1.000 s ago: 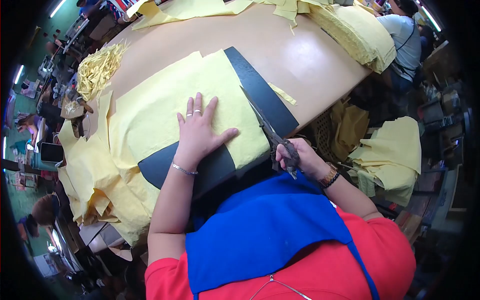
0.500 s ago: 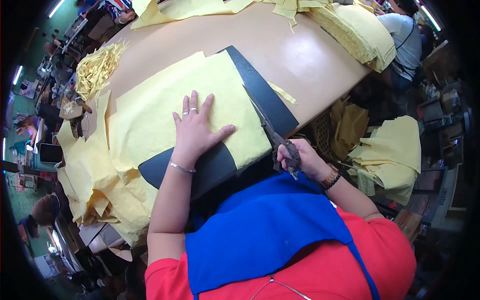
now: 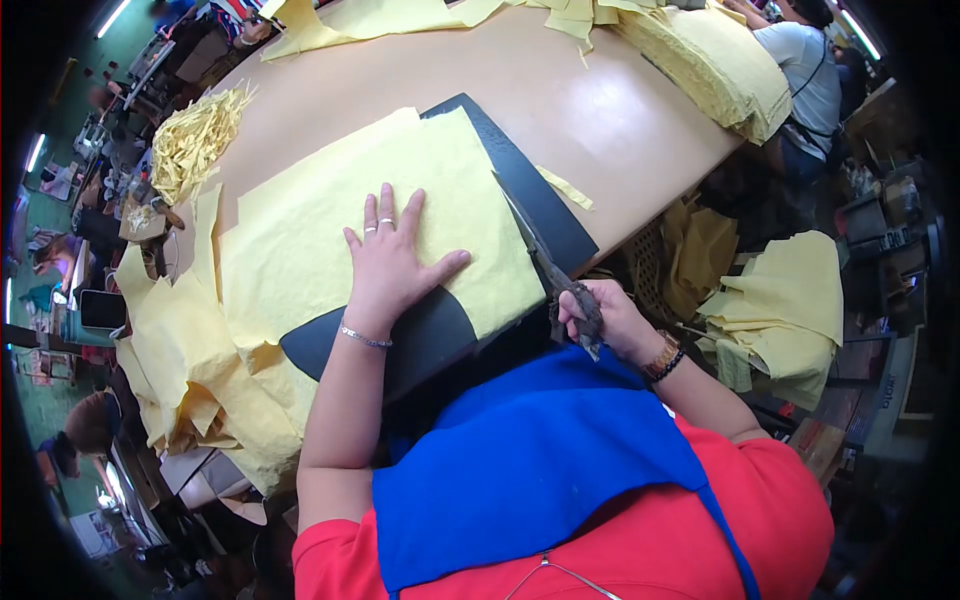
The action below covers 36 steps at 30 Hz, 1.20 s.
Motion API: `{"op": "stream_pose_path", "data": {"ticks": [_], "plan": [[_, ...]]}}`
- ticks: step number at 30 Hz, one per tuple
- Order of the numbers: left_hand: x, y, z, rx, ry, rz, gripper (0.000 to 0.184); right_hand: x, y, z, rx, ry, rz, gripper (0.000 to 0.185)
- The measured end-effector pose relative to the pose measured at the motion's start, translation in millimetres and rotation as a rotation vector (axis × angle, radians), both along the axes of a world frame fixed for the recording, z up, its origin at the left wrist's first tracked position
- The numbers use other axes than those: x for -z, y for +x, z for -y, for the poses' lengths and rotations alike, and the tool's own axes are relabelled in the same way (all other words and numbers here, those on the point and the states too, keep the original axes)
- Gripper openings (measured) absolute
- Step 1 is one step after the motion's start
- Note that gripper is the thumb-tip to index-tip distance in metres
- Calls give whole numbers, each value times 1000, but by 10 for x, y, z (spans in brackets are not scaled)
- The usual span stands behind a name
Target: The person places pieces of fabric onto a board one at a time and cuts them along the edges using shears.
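My left hand (image 3: 393, 262) lies flat with fingers spread on a yellow sheet (image 3: 450, 190), palm near the sheet's lower edge. Under the sheet is a dark board (image 3: 545, 205), which shows along the right side and below my left wrist. My right hand (image 3: 608, 322) is wrapped round the handles of large scissors (image 3: 548, 262), whose grips look covered in dark wrapping. The blades point up and left along the sheet's right edge, over the board. Whether the blades are parted is hard to tell.
A crumpled yellow sheet (image 3: 170, 345) hangs off the left of the tan table (image 3: 500, 60). Shredded yellow strips (image 3: 197, 140) lie at the back left, a yellow stack (image 3: 710, 70) at the back right. More yellow sheets (image 3: 780, 310) sit right. A person (image 3: 805, 85) stands beyond.
The yellow sheet has shifted right over the board, showing more board at its top corner. My left hand moved slightly left and up, and the scissors moved slightly right.
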<state>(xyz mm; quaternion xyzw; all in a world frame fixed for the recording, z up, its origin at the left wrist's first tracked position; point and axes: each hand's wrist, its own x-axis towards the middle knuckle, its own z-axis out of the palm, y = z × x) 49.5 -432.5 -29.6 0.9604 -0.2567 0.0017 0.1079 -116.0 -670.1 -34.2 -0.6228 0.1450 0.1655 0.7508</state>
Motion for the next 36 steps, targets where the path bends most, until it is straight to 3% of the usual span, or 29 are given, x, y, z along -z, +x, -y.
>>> {"op": "stream_pose_path", "data": {"ticks": [36], "plan": [[-153, -190, 59, 65, 46, -69, 104, 4, 51, 4, 115, 1, 8, 32]]}}
